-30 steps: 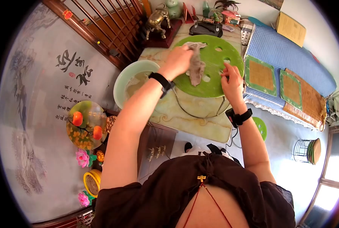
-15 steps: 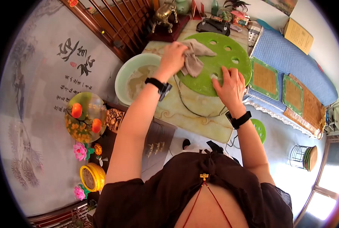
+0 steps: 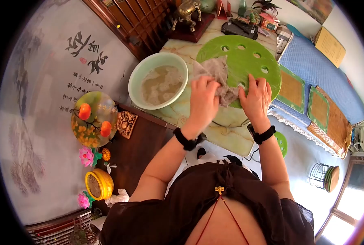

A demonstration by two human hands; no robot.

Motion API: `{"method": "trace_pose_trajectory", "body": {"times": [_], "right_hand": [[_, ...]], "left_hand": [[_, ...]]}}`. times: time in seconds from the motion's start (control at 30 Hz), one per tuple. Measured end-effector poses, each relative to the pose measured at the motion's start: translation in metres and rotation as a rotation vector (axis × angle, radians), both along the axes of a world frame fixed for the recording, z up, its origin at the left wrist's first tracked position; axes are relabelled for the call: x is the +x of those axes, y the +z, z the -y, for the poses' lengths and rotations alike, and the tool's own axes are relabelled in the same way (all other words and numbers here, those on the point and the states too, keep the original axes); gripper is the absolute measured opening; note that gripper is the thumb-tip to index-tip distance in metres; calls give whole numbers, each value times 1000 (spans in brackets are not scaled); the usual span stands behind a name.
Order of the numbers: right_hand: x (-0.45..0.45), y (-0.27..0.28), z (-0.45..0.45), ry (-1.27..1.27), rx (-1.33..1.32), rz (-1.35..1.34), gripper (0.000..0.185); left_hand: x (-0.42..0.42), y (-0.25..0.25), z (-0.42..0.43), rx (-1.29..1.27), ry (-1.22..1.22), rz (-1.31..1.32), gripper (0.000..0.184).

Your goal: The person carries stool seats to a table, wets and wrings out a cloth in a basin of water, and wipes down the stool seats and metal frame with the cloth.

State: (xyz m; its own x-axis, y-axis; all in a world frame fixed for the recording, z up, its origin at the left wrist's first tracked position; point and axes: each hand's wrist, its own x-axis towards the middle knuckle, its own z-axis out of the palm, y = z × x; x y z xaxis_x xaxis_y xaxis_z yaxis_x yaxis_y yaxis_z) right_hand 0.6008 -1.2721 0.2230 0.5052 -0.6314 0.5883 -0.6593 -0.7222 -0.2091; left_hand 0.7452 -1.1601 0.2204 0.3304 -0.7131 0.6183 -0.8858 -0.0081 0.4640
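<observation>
A green round plastic panel point(image 3: 247, 61) with several holes lies over the marble-patterned table, tilted in view. Bunched in my left hand point(image 3: 203, 98) is a grey-beige cloth point(image 3: 212, 70), pressed against the panel's near left edge. My right hand point(image 3: 256, 98) grips the panel at its near right side, with the thumb by one hole and the fingers over the surface. Left of the cloth stands a pale green basin point(image 3: 133, 87) holding cloudy, foamy water point(image 3: 161, 83). What lies beneath the panel is hidden.
The marble-patterned table point(image 3: 231, 136) carries a brass animal figure point(image 3: 187, 14) and a black tray point(image 3: 239, 29) at the back. A blue-covered couch point(image 3: 312, 61) stands right. A round plate with persimmons point(image 3: 93, 122) and a yellow pot point(image 3: 100, 183) are left.
My left hand has moved with the cloth from the panel's far left toward its near edge, closer to my right hand. The basin shows more fully. My right hand keeps its hold.
</observation>
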Motion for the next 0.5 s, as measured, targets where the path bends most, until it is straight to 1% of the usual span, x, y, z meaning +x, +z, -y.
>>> {"method": "trace_pose_trajectory", "body": {"times": [0.07,0.13,0.2,0.27,0.3,0.37,0.4,0.47,0.5], "right_hand": [[-1,-1,-2,-14,9,-18,44],[-1,-4,3,-13,-42,-4,44],[0,-6,8,-2,-39,2,44],[-2,-6,9,6,-27,4,44],[0,-2,10,-13,9,-33,44],[3,0,11,-33,50,-73,43],[6,-1,13,-47,46,-84,43],[11,-2,17,-56,39,-93,43],[12,-4,20,-53,52,-101,43]], "left_hand": [[15,-5,12,22,9,-38,33],[53,-14,43,-36,5,-21,30],[89,-16,73,-3,48,-35,26],[132,-22,103,119,-37,-228,26],[136,-16,105,115,-42,-224,26],[139,-5,106,322,-77,-452,32],[137,-3,104,323,-76,-453,32],[140,-7,100,313,-114,-573,36],[140,-10,100,309,-114,-575,36]]}}
